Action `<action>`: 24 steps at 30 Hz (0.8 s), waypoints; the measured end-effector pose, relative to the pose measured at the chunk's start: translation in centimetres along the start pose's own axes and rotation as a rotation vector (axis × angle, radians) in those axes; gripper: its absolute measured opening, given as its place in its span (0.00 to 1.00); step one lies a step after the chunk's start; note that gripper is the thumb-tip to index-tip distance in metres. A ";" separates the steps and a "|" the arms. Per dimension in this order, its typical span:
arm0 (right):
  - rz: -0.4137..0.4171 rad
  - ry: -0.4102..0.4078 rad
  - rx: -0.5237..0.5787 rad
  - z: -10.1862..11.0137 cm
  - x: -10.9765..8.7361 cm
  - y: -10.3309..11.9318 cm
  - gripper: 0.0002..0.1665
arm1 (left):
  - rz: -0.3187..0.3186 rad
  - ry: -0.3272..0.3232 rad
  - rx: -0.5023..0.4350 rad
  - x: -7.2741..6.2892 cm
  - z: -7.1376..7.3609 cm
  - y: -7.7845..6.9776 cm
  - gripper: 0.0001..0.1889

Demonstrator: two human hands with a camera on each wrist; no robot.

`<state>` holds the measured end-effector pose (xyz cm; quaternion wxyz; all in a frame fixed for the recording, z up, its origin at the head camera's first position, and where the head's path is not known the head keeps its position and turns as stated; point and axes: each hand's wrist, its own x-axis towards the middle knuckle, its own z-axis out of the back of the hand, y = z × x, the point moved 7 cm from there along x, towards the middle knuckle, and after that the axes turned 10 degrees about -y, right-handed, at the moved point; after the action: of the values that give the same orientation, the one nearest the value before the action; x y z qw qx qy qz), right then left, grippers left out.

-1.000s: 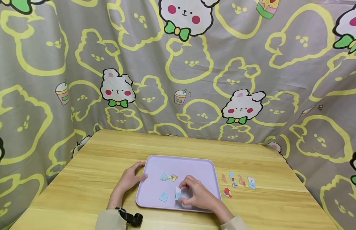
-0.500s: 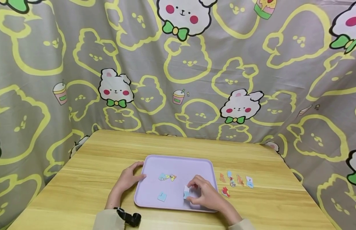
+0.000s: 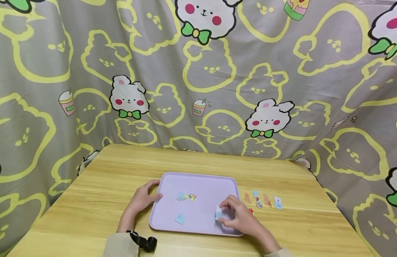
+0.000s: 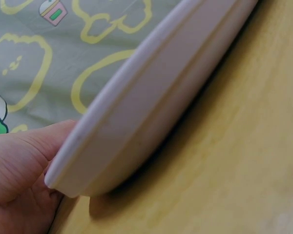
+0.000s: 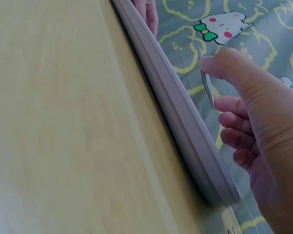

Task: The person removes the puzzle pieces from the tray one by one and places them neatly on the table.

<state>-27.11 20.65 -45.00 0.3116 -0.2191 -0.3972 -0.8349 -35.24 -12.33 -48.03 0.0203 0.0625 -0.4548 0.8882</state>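
My right hand pinches a blue-and-white jigsaw puzzle piece between thumb and fingers over the right part of a lilac tray. Seen edge-on in the right wrist view, this thin piece sits at the fingertips, raised above the tray. My left hand grips the tray's left rim, its thumb over the edge; the left wrist view shows that hand at the rim from outside. Inside the tray lie a small joined cluster of puzzle pieces and a single light-blue piece.
Right of the tray, several loose puzzle pieces lie on the wooden table. A red piece is partly hidden by the right hand. A patterned curtain hangs behind the table. A black wrist device is on the left wrist.
My right hand has carried the pinched puzzle piece rightward across the tray, away from the single light-blue piece. The left hand keeps its place on the rim.
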 end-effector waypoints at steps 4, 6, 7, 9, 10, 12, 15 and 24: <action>-0.046 0.001 -0.023 0.9 -0.5 -0.6 0.19 | 0.006 0.003 -0.001 0.0 -0.1 0.1 0.29; -0.052 -0.012 -0.053 1.4 -0.8 -0.9 0.20 | 0.006 0.005 -0.001 0.0 -0.1 0.1 0.29; -0.054 -0.022 -0.067 1.6 -0.9 -1.0 0.20 | 0.004 0.005 0.000 0.0 0.0 0.2 0.29; -0.048 -0.036 -0.078 2.1 -1.1 -1.3 0.21 | 0.000 0.002 0.000 0.0 0.0 0.2 0.30; -0.047 -0.042 -0.082 2.3 -1.3 -1.4 0.21 | 0.004 0.003 -0.005 0.0 0.0 0.2 0.30; -0.052 -0.043 -0.075 2.7 -1.5 -1.6 0.21 | 0.000 0.000 -0.007 0.0 0.1 0.2 0.30; -0.067 -0.045 -0.089 3.2 -1.8 -1.9 0.21 | 0.000 0.003 -0.008 0.1 0.0 0.4 0.30; -0.115 -0.032 -0.076 4.6 -2.8 -2.7 0.19 | -0.010 0.006 -0.004 0.3 -0.1 0.5 0.29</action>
<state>-26.46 26.60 -45.45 0.2482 -0.2210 -0.3821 -0.8623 -35.58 -12.56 -48.39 0.0259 0.0621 -0.4561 0.8874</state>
